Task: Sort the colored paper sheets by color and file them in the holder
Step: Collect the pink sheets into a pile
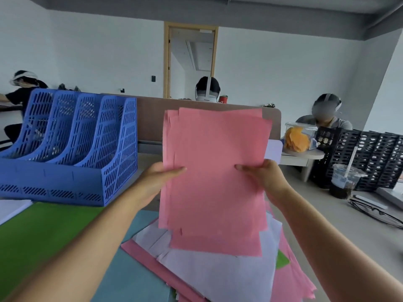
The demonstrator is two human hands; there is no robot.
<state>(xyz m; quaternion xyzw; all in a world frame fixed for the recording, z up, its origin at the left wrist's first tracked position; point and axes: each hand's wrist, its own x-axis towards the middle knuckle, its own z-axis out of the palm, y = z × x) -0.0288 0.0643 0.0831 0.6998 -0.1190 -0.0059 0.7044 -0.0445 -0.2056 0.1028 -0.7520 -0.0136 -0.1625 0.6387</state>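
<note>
A loose stack of pink paper sheets [214, 177] is held upright above mixed sheets, pinched at its side edges by the left hand [158, 182] and right hand [265, 178], thumbs in front.

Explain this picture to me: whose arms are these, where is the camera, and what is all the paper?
No machine here: the grip is just a person's two bare hands. The single picture comes from a camera worn on their head, so the arms reach in from below. The left hand and right hand pinch a stack of pink sheets by its side edges, upright above the desk. Below lies a mixed pile of mostly white and pink paper, with green sheets and light blue sheets to its left. The blue holder stands at the back left.
</note>
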